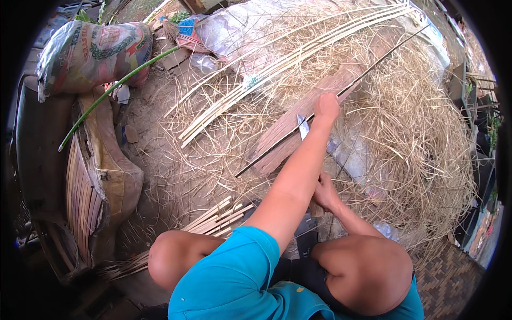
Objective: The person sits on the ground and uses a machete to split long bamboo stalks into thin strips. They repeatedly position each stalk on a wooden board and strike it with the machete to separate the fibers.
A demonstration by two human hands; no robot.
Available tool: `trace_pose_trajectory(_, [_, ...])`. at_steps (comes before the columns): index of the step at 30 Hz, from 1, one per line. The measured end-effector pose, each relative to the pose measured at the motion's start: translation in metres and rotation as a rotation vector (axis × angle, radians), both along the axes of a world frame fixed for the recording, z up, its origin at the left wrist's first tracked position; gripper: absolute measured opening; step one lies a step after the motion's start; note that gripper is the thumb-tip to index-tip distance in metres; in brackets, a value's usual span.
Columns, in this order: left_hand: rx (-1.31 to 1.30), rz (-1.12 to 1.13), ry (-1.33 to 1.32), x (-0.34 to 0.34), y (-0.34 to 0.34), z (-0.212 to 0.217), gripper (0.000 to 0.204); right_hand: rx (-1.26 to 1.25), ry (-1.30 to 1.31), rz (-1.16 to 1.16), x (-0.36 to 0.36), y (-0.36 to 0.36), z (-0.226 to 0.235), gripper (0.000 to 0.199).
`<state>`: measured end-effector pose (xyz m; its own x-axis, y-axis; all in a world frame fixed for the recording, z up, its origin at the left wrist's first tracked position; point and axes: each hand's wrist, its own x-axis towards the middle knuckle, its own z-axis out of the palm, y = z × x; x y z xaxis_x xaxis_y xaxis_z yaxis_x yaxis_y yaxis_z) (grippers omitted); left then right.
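My left hand (pixel 326 108) is closed on a long, thin dark strip (pixel 386 56), which looks like split bamboo or cane. The strip lies slantwise over a worn wooden board (pixel 282 130). A knife blade (pixel 303 127) meets the strip just below that hand. My left forearm crosses over the knife and hides its middle. Nearer my body, my right hand (pixel 324 193) has its fingers curled, in line with the blade and seemingly round its handle; the grip is partly hidden.
Pale long strips (pixel 288 64) lie beyond the board. Curly shavings (pixel 410 144) heap up at the right. A bundle of short pale sticks (pixel 216 218) sits by my left knee. At left are a stuffed printed sack (pixel 96 56) and a green stalk (pixel 114 88).
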<state>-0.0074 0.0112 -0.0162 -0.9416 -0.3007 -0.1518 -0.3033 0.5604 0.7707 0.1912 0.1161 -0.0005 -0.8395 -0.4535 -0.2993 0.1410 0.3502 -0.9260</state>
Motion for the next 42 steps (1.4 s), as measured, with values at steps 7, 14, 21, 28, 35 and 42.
trace_pose_trajectory(7, [-0.004,-0.02,-0.041,-0.004,-0.006,0.001,0.024,-0.074,-0.551,-0.085,-0.023,0.005,0.043,0.03])
trace_pose_trajectory(14, [-0.017,-0.005,-0.018,0.002,-0.007,-0.006,0.025,0.003,-0.438,0.328,0.008,-0.008,0.051,0.024])
trace_pose_trajectory(21, [-0.127,-0.129,-0.148,0.006,-0.002,0.019,0.043,-0.008,-0.342,0.568,0.016,0.001,0.019,0.02])
trace_pose_trajectory(28, [-0.201,-0.152,-0.114,-0.002,-0.016,0.003,0.043,0.029,-0.306,0.427,0.015,-0.021,0.044,0.028])
trace_pose_trajectory(35, [-0.197,-0.149,-0.053,0.008,-0.007,-0.006,0.038,0.063,-0.529,0.772,0.031,-0.011,0.021,0.029])
trace_pose_trajectory(42, [-0.132,-0.179,0.029,0.014,-0.019,0.005,0.04,0.17,-0.337,0.482,-0.017,-0.013,0.035,0.029])
